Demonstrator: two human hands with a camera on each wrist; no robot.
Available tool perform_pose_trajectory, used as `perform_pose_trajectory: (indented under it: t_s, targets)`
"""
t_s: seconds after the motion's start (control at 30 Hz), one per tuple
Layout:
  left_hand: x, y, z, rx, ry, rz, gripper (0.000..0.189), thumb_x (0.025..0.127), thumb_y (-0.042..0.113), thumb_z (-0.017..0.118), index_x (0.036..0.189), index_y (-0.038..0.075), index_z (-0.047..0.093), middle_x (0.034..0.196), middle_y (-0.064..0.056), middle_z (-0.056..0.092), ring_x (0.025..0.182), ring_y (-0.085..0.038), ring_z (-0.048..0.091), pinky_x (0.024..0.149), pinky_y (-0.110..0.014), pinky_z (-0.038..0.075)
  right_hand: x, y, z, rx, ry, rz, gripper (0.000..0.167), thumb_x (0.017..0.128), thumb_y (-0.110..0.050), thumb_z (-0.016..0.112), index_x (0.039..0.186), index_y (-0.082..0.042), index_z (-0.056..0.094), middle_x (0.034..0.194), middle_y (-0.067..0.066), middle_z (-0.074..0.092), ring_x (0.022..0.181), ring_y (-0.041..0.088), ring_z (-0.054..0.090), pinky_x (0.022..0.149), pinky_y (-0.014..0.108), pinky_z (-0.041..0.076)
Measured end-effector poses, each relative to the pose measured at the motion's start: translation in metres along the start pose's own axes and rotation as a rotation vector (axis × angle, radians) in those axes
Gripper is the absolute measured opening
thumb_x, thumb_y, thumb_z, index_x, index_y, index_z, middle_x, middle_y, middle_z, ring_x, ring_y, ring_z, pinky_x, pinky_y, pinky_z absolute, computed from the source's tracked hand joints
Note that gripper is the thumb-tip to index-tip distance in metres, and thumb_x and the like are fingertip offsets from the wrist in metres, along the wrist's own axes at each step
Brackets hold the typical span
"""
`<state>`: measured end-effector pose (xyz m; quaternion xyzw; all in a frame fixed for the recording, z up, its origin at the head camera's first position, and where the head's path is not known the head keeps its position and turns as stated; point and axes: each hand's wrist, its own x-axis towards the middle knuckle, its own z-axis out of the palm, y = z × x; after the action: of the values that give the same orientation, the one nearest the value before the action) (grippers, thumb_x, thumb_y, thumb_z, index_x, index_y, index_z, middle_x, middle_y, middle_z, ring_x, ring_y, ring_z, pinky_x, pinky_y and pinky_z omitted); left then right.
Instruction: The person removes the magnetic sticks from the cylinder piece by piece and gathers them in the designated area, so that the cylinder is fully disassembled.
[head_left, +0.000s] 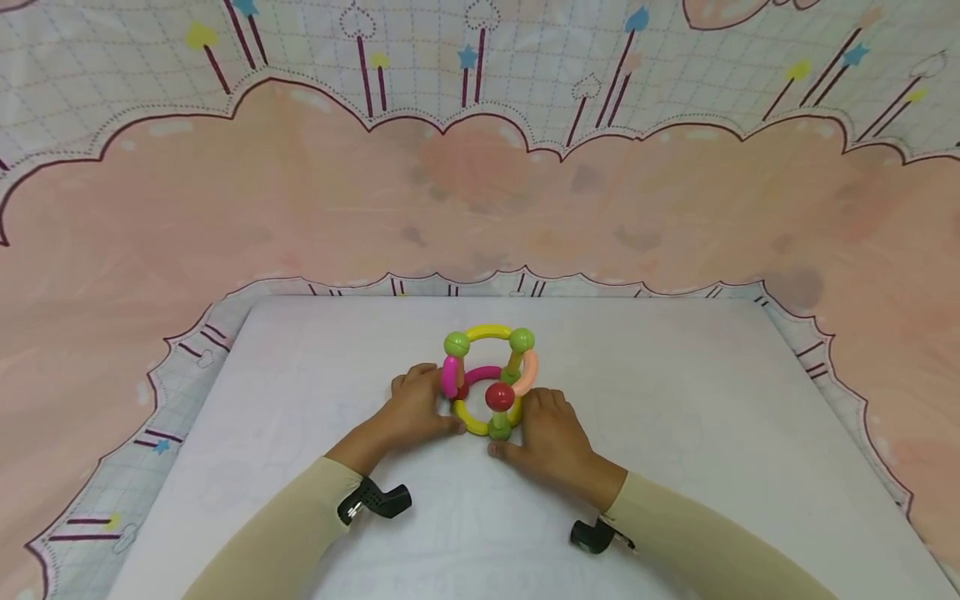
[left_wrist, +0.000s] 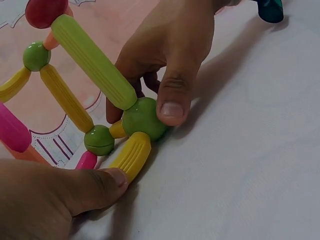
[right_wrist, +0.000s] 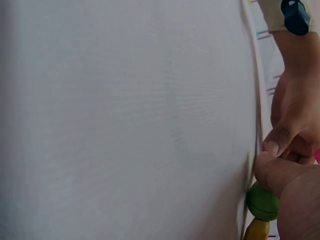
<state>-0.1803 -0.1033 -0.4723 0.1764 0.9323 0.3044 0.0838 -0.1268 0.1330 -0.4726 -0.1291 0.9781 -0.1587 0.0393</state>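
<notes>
A frame toy of ball-and-rod magnetic building pieces (head_left: 488, 332) stands on the white surface, built like a small cage with a ring above and a ring below. Green and red balls join yellow, pink, peach and green rods. My left hand (head_left: 417, 410) holds its lower left side, the thumb on a curved yellow rod (left_wrist: 134, 159). On the right side, my right hand (head_left: 558, 442) grips the base, its thumb against a green ball (left_wrist: 142, 119). A red ball (head_left: 499, 397) tops the front upright green rod (left_wrist: 95, 62). In the right wrist view the toy is mostly hidden.
The white tabletop (head_left: 675, 375) spreads around both hands. Behind it hangs a peach and white cloth (head_left: 480, 208) printed with candles and stars. Each wrist wears a black camera, one on the left (head_left: 382, 500) and one on the right (head_left: 592, 536).
</notes>
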Motion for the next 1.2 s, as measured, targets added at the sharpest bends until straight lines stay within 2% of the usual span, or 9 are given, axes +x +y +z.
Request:
perform_pose_trajectory:
  t_s: [0.23,0.47,0.63,0.8,1.2]
  targets:
    - [0.000,-0.001,-0.001,0.002,0.004,-0.001,0.060,0.073,0.033,0.093,0.124,0.014,0.070,0.130,-0.005,0.066,0.141,-0.033,0.036,0.110,-0.058,0.024,0.003,-0.002,0.000,0.012,0.002,0.022,0.100,0.077,-0.060,0.083,0.144,0.005,0.044,0.124,0.015,0.057,0.118,0.031,0.048,0.101,0.043,0.044]
    - [-0.002,-0.002,-0.001,0.018,0.012,0.017,0.045,0.073,0.035,0.093,0.111,0.024,0.072,0.129,-0.003,0.066,0.140,-0.033,0.038,0.108,-0.057,0.023,0.005,0.003,-0.004,0.025,-0.019,0.018,0.093,0.077,-0.058,0.084,0.137,0.003,0.050,0.116,0.009,0.057,0.116,0.028,0.049,0.099,0.042,0.045]
    - [-0.005,-0.004,-0.001,0.053,0.003,0.019,0.053,0.075,0.037,0.092,0.120,0.021,0.069,0.131,-0.001,0.066,0.140,-0.032,0.038,0.108,-0.057,0.023,0.008,0.009,-0.005,0.013,-0.034,0.021,0.088,0.077,-0.058,0.085,0.132,0.003,0.055,0.121,0.011,0.058,0.118,0.029,0.048,0.102,0.043,0.045]
    - [-0.008,-0.004,-0.002,0.072,-0.012,0.014,0.062,0.077,0.038,0.091,0.129,0.015,0.067,0.130,-0.003,0.066,0.141,-0.030,0.038,0.110,-0.056,0.022,0.010,0.015,-0.008,0.017,-0.047,0.022,0.089,0.076,-0.055,0.086,0.134,0.005,0.054,0.128,0.015,0.057,0.122,0.031,0.048,0.103,0.045,0.046]
    - [-0.016,-0.005,0.000,0.107,-0.021,0.064,0.063,0.077,0.037,0.091,0.131,0.015,0.067,0.127,0.002,0.066,0.140,-0.032,0.039,0.107,-0.059,0.022,0.017,0.030,-0.014,0.052,-0.080,0.004,0.084,0.076,-0.050,0.088,0.135,0.001,0.057,0.135,0.015,0.054,0.129,0.033,0.044,0.108,0.048,0.041]
